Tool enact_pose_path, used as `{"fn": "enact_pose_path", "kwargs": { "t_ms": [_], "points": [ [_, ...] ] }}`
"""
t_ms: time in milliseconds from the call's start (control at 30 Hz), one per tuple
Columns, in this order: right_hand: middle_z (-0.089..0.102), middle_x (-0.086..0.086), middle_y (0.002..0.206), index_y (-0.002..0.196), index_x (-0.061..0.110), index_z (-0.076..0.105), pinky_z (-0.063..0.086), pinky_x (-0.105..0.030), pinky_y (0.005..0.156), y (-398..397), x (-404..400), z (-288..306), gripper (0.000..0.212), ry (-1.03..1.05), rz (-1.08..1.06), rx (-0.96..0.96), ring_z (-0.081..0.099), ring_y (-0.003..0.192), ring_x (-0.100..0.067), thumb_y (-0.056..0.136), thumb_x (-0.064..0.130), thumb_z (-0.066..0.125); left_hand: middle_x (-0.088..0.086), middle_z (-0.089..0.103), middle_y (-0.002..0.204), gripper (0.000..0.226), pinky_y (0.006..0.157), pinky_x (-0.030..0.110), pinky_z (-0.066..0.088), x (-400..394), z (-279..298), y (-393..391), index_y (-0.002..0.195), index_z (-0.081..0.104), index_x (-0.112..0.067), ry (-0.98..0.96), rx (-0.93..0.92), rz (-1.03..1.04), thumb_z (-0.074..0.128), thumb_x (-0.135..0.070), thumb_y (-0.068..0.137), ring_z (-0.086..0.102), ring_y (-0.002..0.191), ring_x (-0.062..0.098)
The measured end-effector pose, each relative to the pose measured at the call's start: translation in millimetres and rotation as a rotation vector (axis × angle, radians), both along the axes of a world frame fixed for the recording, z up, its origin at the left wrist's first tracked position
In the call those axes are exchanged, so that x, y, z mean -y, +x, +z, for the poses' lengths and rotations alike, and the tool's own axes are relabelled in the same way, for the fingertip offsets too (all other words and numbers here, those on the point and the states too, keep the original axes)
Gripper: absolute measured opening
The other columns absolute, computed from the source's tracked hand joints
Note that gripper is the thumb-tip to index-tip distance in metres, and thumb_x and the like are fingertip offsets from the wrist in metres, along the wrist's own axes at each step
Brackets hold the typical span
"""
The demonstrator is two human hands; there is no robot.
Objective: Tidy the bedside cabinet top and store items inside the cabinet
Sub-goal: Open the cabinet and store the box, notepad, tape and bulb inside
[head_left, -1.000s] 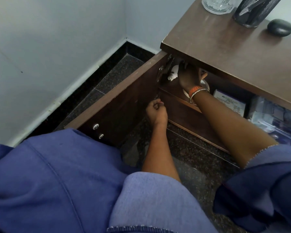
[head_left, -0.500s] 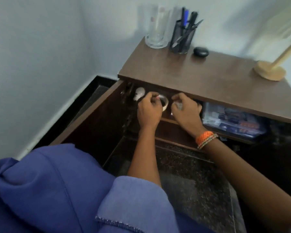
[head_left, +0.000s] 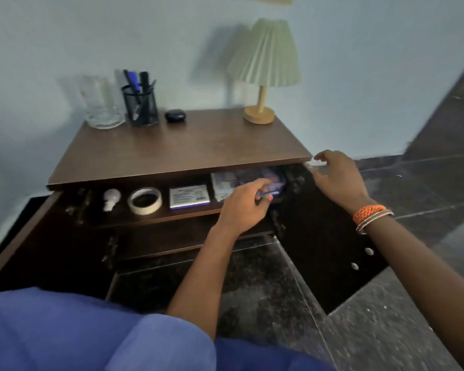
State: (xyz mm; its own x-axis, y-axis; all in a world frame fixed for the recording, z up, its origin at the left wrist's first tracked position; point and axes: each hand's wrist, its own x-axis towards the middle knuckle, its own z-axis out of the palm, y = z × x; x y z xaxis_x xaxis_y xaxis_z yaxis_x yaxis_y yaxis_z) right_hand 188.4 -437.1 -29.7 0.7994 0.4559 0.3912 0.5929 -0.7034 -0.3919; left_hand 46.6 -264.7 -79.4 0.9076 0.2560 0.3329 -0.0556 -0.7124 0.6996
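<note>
Left hand point(head_left: 243, 207): loosely curled, holding nothing, at the shelf's right end by the clear packet point(head_left: 248, 182). Right hand point(head_left: 335, 178): fingers spread, empty, at the right door's point(head_left: 332, 236) top edge. Shelf row: bulb point(head_left: 111, 199), tape roll point(head_left: 144, 200), small box point(head_left: 189, 199). Cabinet top point(head_left: 182, 145): glass point(head_left: 101, 105), pen holder point(head_left: 140, 105), black case point(head_left: 175, 115), lamp point(head_left: 263, 73). Advice: square the packet well back before swinging the door.
</note>
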Motion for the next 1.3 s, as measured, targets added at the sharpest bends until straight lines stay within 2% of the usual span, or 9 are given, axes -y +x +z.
{"fn": "enact_pose_path", "kwargs": {
  "t_ms": [167, 267, 367, 467, 567, 900, 1100, 1200, 1300],
  "points": [
    [0.069, -0.010, 0.111, 0.110, 0.008, 0.067, 0.045, -0.031, 0.093, 24, 67, -28, 0.025, -0.066, 0.008, -0.327, 0.063, 0.098, -0.020, 0.090, 0.020, 0.059, -0.007, 0.060, 0.127, 0.048, 0.091, 0.039, 0.051, 25, -7, 8, 0.136, 0.043, -0.031, -0.016, -0.101, -0.074, 0.056, -0.033, 0.090, 0.058, 0.111, 0.010],
    [0.071, -0.005, 0.109, 0.106, 0.018, 0.071, 0.047, -0.039, 0.098, 27, 88, -41, 0.023, 0.105, 0.045, -0.611, 0.064, 0.101, -0.019, 0.093, 0.030, 0.057, -0.006, 0.057, 0.131, 0.052, 0.093, 0.041, 0.050, 32, -15, 8, 0.139, 0.038, -0.032, -0.017, -0.148, -0.112, 0.056, -0.034, 0.090, 0.055, 0.116, 0.010],
    [0.072, -0.015, 0.101, 0.096, 0.006, 0.072, 0.050, -0.045, 0.091, 24, 94, -49, 0.030, 0.350, 0.014, -0.787, 0.067, 0.098, -0.032, 0.091, 0.032, 0.059, -0.007, 0.055, 0.133, 0.054, 0.093, 0.042, 0.050, 36, -25, 7, 0.140, 0.035, -0.036, -0.009, -0.205, -0.142, 0.055, -0.037, 0.090, 0.052, 0.122, 0.010],
    [0.075, -0.007, 0.087, 0.093, 0.013, 0.074, 0.052, -0.027, 0.071, 18, 90, -51, 0.028, 0.392, 0.005, -0.882, 0.071, 0.077, -0.019, 0.091, 0.036, 0.057, -0.009, 0.054, 0.134, 0.055, 0.093, 0.042, 0.051, 37, -29, 7, 0.140, 0.035, -0.038, -0.035, -0.232, -0.149, 0.056, -0.038, 0.089, 0.051, 0.122, 0.009],
    [0.074, -0.006, 0.086, 0.097, 0.012, 0.072, 0.052, -0.019, 0.062, 18, 88, -52, 0.034, 0.388, 0.017, -0.929, 0.070, 0.069, -0.014, 0.092, 0.040, 0.054, -0.009, 0.053, 0.135, 0.055, 0.094, 0.043, 0.050, 38, -29, 7, 0.140, 0.034, -0.039, -0.075, -0.244, -0.149, 0.057, -0.037, 0.089, 0.051, 0.122, 0.009],
    [0.071, -0.020, 0.101, 0.097, 0.007, 0.072, 0.049, -0.045, 0.093, -2, 63, -65, 0.049, 0.607, -0.067, -0.983, 0.065, 0.086, -0.030, 0.078, 0.052, 0.064, -0.005, 0.052, 0.137, 0.057, 0.097, 0.028, 0.043, 60, -20, 7, 0.140, 0.036, -0.035, -0.195, -0.298, -0.200, 0.059, -0.036, 0.088, 0.054, 0.117, 0.008],
    [0.062, -0.010, 0.073, 0.088, 0.001, 0.067, 0.049, -0.016, 0.053, -35, 31, -75, 0.035, 0.765, -0.082, -0.862, 0.056, 0.059, -0.015, 0.094, 0.032, 0.053, -0.004, 0.050, 0.138, 0.066, 0.103, 0.035, 0.044, 64, -13, 9, 0.140, 0.035, -0.036, -0.317, -0.470, -0.286, 0.060, -0.053, 0.081, 0.053, 0.117, 0.009],
    [0.058, -0.009, 0.065, 0.069, 0.006, 0.064, 0.047, -0.023, 0.052, -51, 11, -82, 0.034, 0.910, -0.108, -0.796, 0.052, 0.055, -0.015, 0.094, 0.028, 0.055, -0.002, 0.047, 0.141, 0.081, 0.106, 0.043, 0.041, 62, -10, 6, 0.139, 0.037, -0.032, -0.257, -0.678, -0.350, 0.056, -0.071, 0.071, 0.047, 0.125, 0.015],
    [0.062, -0.001, 0.064, 0.066, 0.017, 0.066, 0.048, -0.029, 0.059, -60, -7, -89, 0.032, 0.981, -0.161, -0.766, 0.057, 0.062, -0.016, 0.093, 0.029, 0.056, -0.001, 0.043, 0.142, 0.074, 0.105, 0.045, 0.041, 55, -2, 0, 0.142, 0.033, -0.026, -0.329, -0.886, -0.353, 0.054, -0.061, 0.081, 0.042, 0.130, 0.018]
  ]
}}
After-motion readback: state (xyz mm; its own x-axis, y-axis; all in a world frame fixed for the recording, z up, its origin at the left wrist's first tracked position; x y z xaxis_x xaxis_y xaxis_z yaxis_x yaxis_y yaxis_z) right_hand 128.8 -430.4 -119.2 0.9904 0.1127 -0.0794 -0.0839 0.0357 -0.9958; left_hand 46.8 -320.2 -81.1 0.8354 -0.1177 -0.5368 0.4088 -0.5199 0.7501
